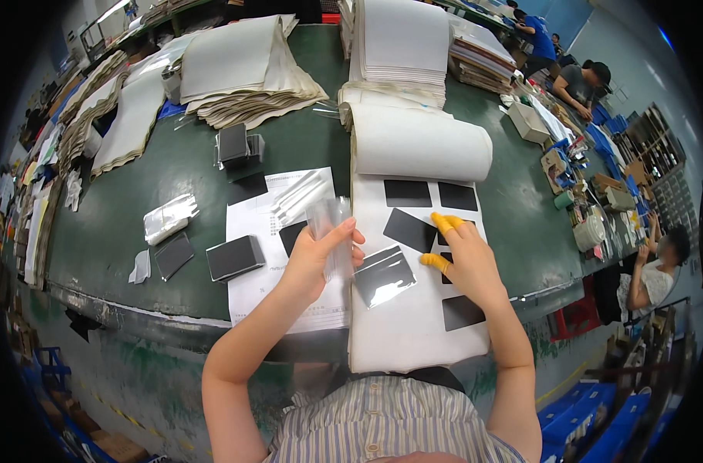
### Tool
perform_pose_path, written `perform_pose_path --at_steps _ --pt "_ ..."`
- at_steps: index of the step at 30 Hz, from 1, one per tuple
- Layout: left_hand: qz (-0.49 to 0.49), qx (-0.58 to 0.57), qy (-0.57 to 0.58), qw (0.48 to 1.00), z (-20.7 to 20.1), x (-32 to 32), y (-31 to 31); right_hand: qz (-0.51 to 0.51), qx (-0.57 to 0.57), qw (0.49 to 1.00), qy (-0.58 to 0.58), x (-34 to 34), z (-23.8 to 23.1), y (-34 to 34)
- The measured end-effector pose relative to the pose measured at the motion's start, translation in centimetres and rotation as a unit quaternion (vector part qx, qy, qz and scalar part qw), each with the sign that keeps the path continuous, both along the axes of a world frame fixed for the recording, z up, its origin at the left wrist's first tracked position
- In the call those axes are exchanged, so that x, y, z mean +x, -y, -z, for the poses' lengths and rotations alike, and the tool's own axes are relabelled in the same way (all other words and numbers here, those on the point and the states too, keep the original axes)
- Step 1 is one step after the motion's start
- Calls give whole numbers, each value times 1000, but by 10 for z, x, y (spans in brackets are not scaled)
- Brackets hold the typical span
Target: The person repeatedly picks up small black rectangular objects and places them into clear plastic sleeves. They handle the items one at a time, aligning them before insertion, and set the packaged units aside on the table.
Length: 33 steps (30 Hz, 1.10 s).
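Pinching clear sleeves [321, 217] mid-frame, left hand [313, 255] leans inward; right of centre, right hand [467, 258] parts its fingers at a black card [405, 228].

Green tabletop [529, 231] lies open right of the paper pad [402, 339]; curled-back sheets [421, 145] block forward reach, a black card stack [236, 258] leftward.

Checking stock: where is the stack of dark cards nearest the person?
In the head view, the near stack of dark cards sits left of the left hand, across the left edge of the printed sheet; a flat dark rectangle lies farther left.
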<state>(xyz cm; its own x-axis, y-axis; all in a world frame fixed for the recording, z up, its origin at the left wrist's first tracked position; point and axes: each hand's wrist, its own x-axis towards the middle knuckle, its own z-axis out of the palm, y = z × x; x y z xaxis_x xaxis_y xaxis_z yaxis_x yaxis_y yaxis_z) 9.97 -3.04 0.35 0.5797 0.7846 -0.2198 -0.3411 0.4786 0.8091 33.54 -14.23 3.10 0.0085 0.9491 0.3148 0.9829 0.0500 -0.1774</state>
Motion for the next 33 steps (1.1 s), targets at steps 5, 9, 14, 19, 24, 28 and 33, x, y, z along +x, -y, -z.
perform_pose_path --at_steps 5,9,14,19,24,28,33 --pt "47 -25 -23 998 1 0 1 -57 -39 997 -46 12 -6 -13" --pt "43 -61 21 997 8 0 -1 -93 66 992 62 11 -3 -15" --pt "57 -151 138 977 1 0 -1 -9 145 989 -3 23 24 -26" --pt "53 -94 109 988 1 4 3 65 19 921 -383 26 18 -28" --pt "88 -64 85 990 6 1 3 14 -10 761 -649 28 11 -16" --pt "115 -24 52 992 9 -1 2 -44 -52 687 -724 18 0 -5" --pt "134 -4 -16 991 -3 1 7 -50 -33 674 -737 8 -1 0"
